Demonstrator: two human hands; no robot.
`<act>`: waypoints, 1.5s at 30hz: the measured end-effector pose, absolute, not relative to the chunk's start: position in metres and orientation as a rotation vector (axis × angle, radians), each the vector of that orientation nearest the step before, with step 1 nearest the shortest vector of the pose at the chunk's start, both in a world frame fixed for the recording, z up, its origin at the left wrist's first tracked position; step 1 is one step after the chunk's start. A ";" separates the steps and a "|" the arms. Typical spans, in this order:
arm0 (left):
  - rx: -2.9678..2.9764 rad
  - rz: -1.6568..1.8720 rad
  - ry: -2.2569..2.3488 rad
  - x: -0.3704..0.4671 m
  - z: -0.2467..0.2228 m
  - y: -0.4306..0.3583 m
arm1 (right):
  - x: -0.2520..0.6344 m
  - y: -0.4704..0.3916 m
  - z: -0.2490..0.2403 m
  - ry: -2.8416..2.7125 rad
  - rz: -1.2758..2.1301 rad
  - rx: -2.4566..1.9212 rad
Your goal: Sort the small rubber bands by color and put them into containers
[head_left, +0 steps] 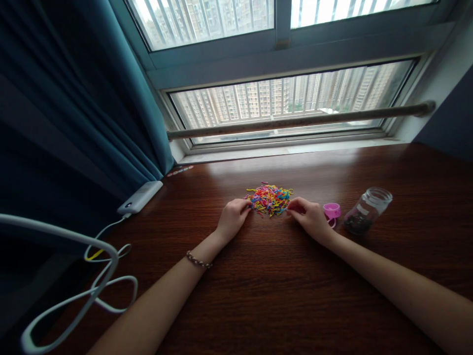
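A heap of small, thin loops [271,199], like tiny rubber bands in pink, yellow, blue and orange, lies on the brown wooden table [236,296]. At its left edge my left hand [232,217] rests with fingers closed and their tips against the loops. My right hand [307,217] is at the right edge, thumb and forefinger pinched together beside the loops. Whatever either hand holds is too small to make out. Just right of my right hand stands a small pink cup [331,211] with a ring-like handle, partly behind the hand.
A clear glass jar [369,209] with dark contents stands to the right of the cup. On the left are a white power bank [140,198] and a looping white cable [111,256]. A blue curtain [140,123] hangs beside the window, which a metal rail [303,121] crosses.
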State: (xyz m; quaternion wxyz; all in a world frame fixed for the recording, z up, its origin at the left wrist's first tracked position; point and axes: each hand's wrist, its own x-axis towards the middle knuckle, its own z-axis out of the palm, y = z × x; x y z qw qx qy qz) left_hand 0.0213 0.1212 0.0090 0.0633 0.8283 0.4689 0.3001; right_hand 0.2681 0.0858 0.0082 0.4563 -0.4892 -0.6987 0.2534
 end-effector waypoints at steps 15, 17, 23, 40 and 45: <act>2.574 0.846 1.503 0.021 0.006 0.124 | 0.264 0.081 0.010 -1.818 0.467 -1.146; 2.565 0.860 1.490 0.021 0.007 0.123 | 0.264 0.081 0.010 -1.843 0.438 -1.129; 2.447 0.918 1.366 0.020 0.011 0.123 | 0.265 0.081 0.008 -1.900 0.437 -1.088; 2.469 0.922 1.396 0.021 0.011 0.124 | 0.265 0.080 0.009 -1.942 0.406 -1.060; 2.426 0.922 1.388 0.022 0.014 0.123 | 0.264 0.080 0.009 -1.946 0.398 -1.049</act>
